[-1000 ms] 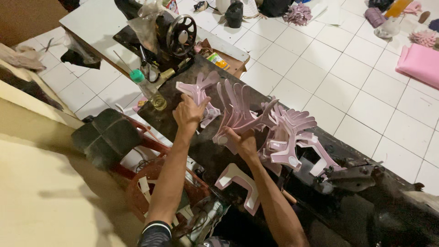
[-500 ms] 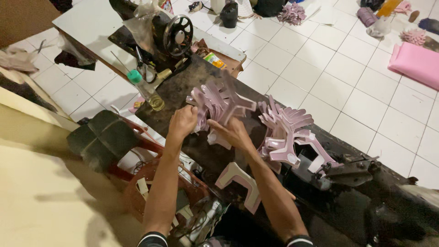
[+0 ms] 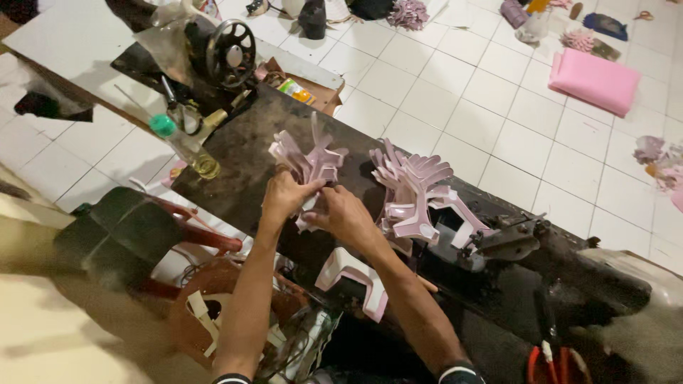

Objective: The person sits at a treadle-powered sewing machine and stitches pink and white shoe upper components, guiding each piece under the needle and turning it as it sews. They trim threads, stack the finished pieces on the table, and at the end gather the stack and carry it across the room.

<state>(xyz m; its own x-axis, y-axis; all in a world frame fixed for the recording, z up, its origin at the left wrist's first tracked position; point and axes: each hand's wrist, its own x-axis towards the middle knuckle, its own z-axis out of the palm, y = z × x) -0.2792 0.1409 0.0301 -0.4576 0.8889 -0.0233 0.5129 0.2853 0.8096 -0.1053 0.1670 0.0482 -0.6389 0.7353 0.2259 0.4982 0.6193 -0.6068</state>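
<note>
**Pink cut pieces bunched in both hands at mid-frame**

Pale pink shoe-upper pieces [image 3: 307, 165] sit fanned over the dark worktable [image 3: 249, 153], just left of centre. Left hand [image 3: 284, 197] and right hand [image 3: 343, 215] both have fingers closed on that bundle. Risk as I see it: loose grip and the fan slides apart, or knocks the second pink stack [image 3: 413, 192] right beside it (close quarters). Containers: clear bottle [image 3: 186, 144] with green cap, left, yellowish liquid at its bottom.
</note>
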